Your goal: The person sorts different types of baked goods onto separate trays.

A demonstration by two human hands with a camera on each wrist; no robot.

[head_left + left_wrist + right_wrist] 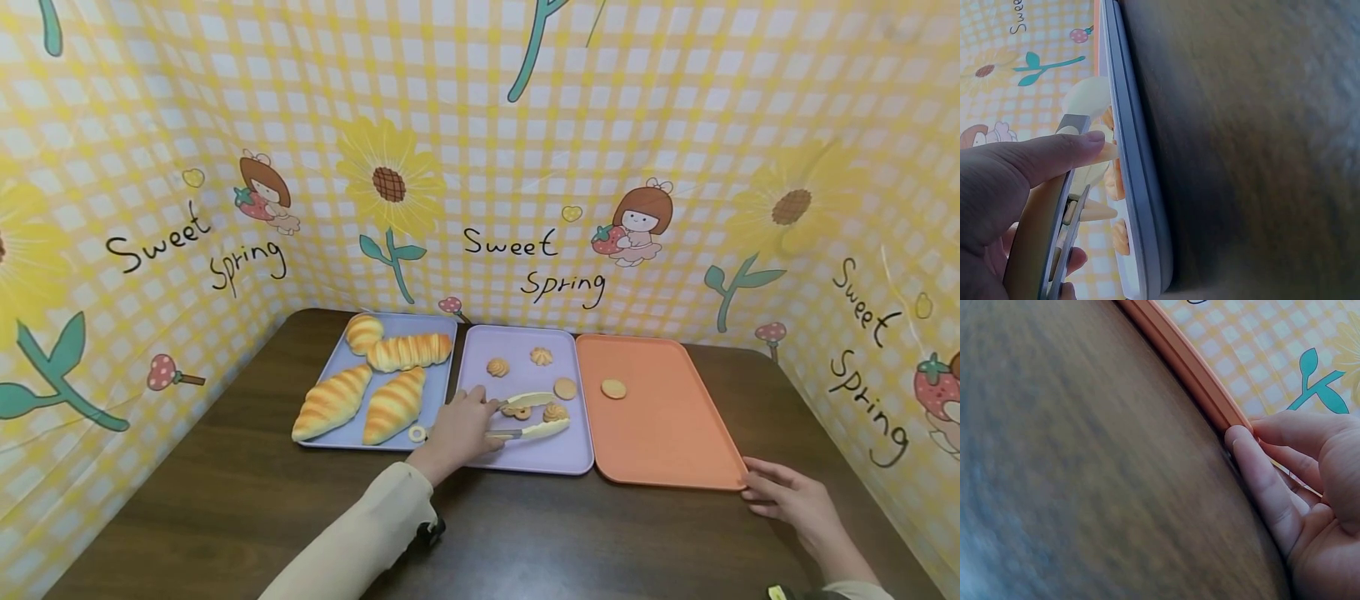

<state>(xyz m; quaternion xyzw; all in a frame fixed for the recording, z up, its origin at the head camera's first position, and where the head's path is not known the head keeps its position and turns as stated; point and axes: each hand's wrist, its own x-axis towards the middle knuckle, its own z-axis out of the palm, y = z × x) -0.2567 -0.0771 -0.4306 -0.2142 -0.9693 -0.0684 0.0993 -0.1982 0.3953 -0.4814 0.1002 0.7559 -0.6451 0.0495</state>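
My left hand grips a pair of tongs with pale tips, reaching over the purple tray. The tong tips are spread, one on each side of a brown cookie and a swirled cookie; whether they touch either is unclear. In the left wrist view, the thumb lies along the tongs' upper arm. At the front right corner of the orange tray, my right hand pinches the rim between thumb and fingers. One round cookie lies in that tray.
Also in the purple tray are a swirled cookie, a flower-shaped cookie and a round cookie. At left, a blue tray bears several striped breads. Checked cloth surrounds the dark wooden table behind and at both sides.
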